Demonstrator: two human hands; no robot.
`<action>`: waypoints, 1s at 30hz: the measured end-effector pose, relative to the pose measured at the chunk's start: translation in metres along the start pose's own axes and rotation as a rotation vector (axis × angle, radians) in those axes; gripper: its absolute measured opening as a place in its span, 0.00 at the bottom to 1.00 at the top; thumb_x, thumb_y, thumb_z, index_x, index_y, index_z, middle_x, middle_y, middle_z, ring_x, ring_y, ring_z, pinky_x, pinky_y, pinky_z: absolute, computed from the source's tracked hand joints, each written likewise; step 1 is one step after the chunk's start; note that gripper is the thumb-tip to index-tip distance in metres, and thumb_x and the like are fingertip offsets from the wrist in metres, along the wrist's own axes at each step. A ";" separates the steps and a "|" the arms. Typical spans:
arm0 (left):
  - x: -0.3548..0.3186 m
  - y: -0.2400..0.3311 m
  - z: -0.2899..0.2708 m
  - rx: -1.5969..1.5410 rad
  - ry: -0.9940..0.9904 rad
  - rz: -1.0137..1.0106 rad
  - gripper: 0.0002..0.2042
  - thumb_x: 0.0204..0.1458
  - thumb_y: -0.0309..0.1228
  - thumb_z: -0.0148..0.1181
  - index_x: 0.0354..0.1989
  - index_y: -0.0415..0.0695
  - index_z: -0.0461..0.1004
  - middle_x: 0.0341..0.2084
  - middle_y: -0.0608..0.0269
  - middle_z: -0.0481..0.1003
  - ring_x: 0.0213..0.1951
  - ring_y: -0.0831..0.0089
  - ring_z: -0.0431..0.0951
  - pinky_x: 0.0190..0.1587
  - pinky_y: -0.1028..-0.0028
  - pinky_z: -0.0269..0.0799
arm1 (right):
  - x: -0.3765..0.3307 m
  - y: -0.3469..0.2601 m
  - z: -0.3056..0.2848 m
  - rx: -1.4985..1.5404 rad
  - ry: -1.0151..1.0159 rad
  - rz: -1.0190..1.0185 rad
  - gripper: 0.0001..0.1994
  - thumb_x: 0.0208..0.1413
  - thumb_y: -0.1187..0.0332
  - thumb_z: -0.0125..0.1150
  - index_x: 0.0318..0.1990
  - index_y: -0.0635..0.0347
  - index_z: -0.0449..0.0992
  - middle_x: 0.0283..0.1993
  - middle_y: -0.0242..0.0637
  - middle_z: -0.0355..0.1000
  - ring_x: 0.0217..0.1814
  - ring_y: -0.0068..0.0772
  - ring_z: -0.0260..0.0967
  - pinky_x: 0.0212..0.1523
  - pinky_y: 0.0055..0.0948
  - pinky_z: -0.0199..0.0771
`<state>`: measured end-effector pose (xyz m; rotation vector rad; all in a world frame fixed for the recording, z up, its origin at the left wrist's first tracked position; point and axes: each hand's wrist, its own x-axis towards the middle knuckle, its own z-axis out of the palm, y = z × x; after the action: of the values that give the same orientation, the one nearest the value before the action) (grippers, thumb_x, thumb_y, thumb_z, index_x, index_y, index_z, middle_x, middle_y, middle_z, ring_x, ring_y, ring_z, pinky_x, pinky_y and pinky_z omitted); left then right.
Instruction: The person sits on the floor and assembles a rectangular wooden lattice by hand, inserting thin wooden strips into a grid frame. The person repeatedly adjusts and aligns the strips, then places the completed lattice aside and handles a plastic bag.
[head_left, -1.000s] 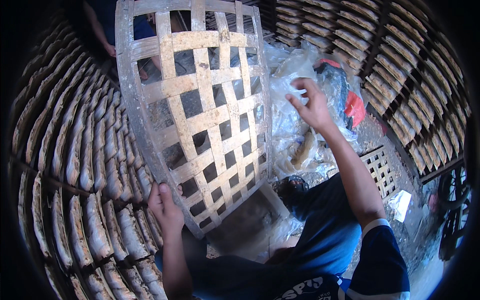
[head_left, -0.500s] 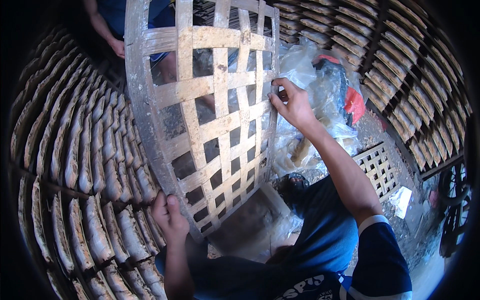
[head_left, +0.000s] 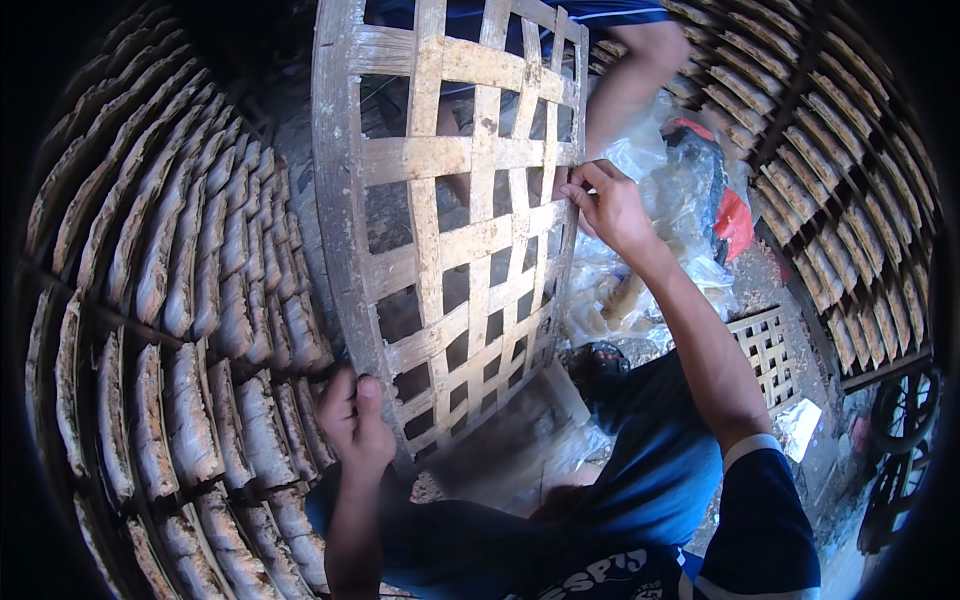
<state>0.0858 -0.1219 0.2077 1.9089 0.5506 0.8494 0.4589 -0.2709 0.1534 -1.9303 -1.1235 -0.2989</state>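
A large tray of woven bamboo slats point(head_left: 425, 158) in a dark wooden frame stands tilted upright before me, its top cut off by the picture's edge. My left hand point(head_left: 357, 428) is closed on the frame's lower left side, thumb up. Higher on the right side, my right hand point(head_left: 615, 212) pinches the rim between thumb and fingers. Through the square gaps show the floor and parts of a person's legs. The tray's bottom end is near my lap, beside a flat, greyish board-like surface point(head_left: 510, 450).
Racks of stacked trays with rough, pale-edged layers point(head_left: 190, 420) curve along my left, and similar racks point(head_left: 830, 200) rise on the right. Crumpled clear plastic point(head_left: 640, 290) with a red piece point(head_left: 733, 225) covers the floor. Another person's bent leg point(head_left: 640, 75) is behind the tray; a smaller lattice point(head_left: 768, 355) lies right.
The tray and both my hands sit farther right in the picture, their grips unchanged. The other person has moved from behind the tray's left side to its right.
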 end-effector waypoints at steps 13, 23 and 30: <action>-0.002 0.008 0.003 0.020 0.121 -0.072 0.21 0.66 0.44 0.51 0.37 0.35 0.75 0.21 0.67 0.70 0.25 0.80 0.67 0.29 0.76 0.61 | 0.003 -0.001 0.011 0.215 -0.077 0.053 0.12 0.53 0.72 0.70 0.43 0.62 0.75 0.44 0.45 0.75 0.40 0.47 0.79 0.39 0.35 0.84; -0.001 0.010 -0.003 0.001 0.123 -0.078 0.22 0.65 0.47 0.51 0.34 0.36 0.73 0.22 0.70 0.69 0.25 0.83 0.66 0.28 0.78 0.61 | 0.006 0.005 0.006 0.150 -0.144 -0.049 0.07 0.52 0.74 0.69 0.37 0.60 0.77 0.44 0.45 0.74 0.43 0.51 0.76 0.44 0.40 0.77; 0.001 0.003 -0.005 -0.057 0.105 -0.121 0.21 0.67 0.46 0.50 0.38 0.36 0.73 0.24 0.65 0.73 0.26 0.81 0.70 0.29 0.79 0.65 | 0.000 0.022 0.005 0.321 -0.071 0.113 0.03 0.58 0.75 0.63 0.38 0.61 0.76 0.46 0.42 0.76 0.45 0.39 0.78 0.44 0.36 0.80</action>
<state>0.0826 -0.1194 0.2123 1.7679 0.6908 0.8811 0.4757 -0.2720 0.1386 -1.7201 -1.0328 0.0128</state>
